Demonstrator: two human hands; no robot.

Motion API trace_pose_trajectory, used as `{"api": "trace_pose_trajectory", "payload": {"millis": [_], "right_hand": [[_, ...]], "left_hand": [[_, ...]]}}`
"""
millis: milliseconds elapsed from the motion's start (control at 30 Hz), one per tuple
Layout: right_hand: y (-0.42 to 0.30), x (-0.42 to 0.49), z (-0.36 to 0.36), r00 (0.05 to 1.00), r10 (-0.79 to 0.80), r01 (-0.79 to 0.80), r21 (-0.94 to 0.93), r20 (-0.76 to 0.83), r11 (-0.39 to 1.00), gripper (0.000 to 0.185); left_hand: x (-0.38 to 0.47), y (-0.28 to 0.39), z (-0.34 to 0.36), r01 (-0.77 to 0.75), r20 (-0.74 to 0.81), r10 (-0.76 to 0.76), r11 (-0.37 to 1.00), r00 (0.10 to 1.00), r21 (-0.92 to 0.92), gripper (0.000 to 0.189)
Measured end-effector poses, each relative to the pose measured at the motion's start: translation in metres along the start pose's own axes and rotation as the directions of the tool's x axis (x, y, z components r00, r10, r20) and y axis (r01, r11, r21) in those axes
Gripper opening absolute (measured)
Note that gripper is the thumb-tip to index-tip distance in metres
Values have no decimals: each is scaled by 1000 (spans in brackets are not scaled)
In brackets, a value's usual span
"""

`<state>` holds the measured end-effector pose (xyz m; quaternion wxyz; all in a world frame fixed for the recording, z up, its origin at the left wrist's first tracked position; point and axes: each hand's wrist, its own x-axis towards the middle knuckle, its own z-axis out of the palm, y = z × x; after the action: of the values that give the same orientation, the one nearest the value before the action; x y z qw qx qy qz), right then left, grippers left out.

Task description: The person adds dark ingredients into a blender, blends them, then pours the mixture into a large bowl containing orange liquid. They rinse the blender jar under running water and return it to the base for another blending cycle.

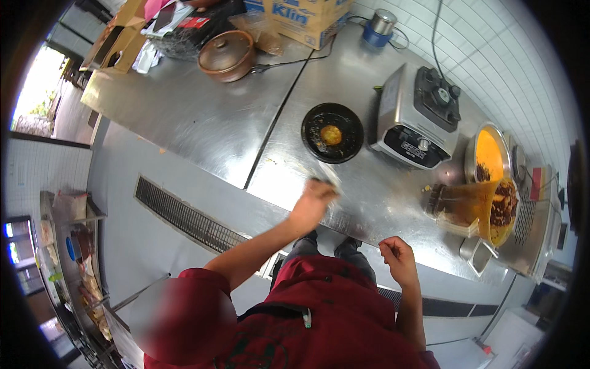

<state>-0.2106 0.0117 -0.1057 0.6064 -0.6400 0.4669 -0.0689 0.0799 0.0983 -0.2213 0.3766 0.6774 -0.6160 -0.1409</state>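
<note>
My left hand (pixel 315 205) is over the front edge of the steel worktable (pixel 221 133). Motion blurs its fingers, and a pale streak shows beside them; whether they hold anything is unclear. Just beyond it lies a black round shallow dish (pixel 313 143) with a yellow-orange smear (pixel 331 135) in its middle. My right hand (pixel 398 260) hangs at the table's front edge with its fingers curled and nothing visible in them. Farther right, a tilted clear blender jar (pixel 454 203) holds a dark red-brown chunky mass (pixel 503 205).
A blender base (pixel 415 117) stands behind the dish. At right are a steel bowl of orange liquid (pixel 491 143) and a small steel pan (pixel 477 256). A lidded clay pot (pixel 226 55), a cardboard carton (pixel 299 20) and a cable (pixel 295 61) occupy the back.
</note>
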Motion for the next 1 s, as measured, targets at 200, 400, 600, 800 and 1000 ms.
{"api": "trace_pose_trajectory", "payload": {"millis": [200,400,600,800,1000], "right_hand": [[17,-12,-6,951,-22,148,387,-310,910,45],[40,-37,-73,985,164,15,974,-53,225,48],[61,-95,-192,949,103,229,875,-299,426,36],[77,-110,-359,643,-408,91,-464,-649,881,37],[64,-111,-371,651,-383,306,-235,-656,923,43]], "left_hand": [[28,152,45,62,322,141,835,936,-547,31],[74,243,75,-238,231,401,823,886,-516,29],[112,304,70,-352,-249,276,870,928,-346,18],[157,334,92,403,161,-400,650,902,-644,50],[156,356,87,743,388,-659,420,645,-521,44]]}}
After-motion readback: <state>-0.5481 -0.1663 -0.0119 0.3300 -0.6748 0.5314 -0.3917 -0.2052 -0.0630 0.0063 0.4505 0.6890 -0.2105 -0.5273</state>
